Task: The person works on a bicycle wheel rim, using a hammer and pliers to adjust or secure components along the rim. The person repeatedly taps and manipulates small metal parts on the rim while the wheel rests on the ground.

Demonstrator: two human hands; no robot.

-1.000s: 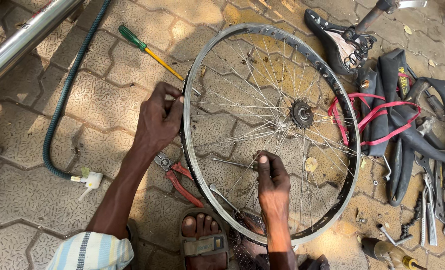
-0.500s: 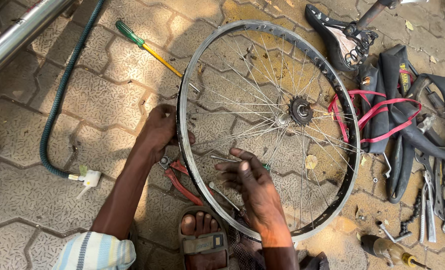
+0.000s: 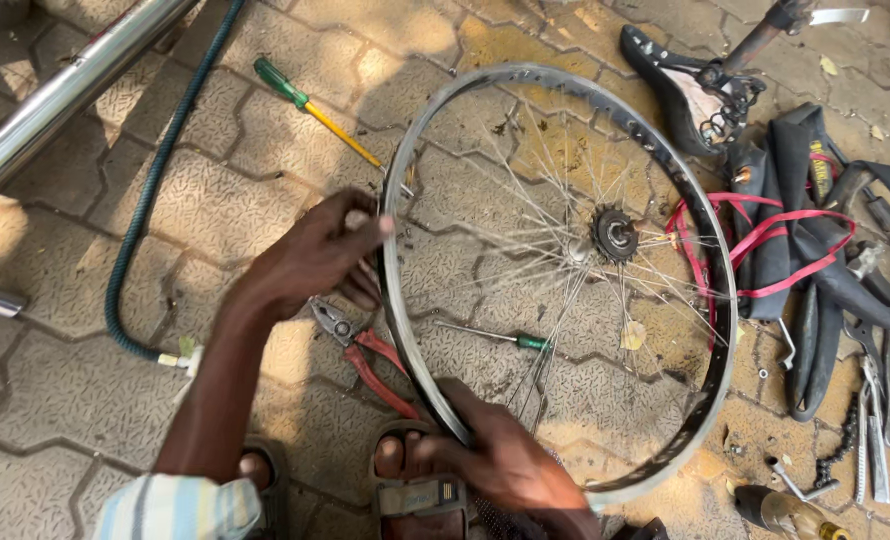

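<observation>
While both hands (image 3: 330, 255) clasp wheel rim (image 3: 710, 260)

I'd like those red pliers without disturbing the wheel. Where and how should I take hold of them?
Take the pliers by their red handles, coming from the left, beside the left hand. The handles point down and right, their ends passing under the rim, so grip the middle of the handles, which lies bare on the paving, and draw them out leftward.

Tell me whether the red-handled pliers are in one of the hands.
No: the red-handled pliers lie on the paving beside the bare metal bicycle wheel rim, which both the left hand and right hand grip.
</observation>
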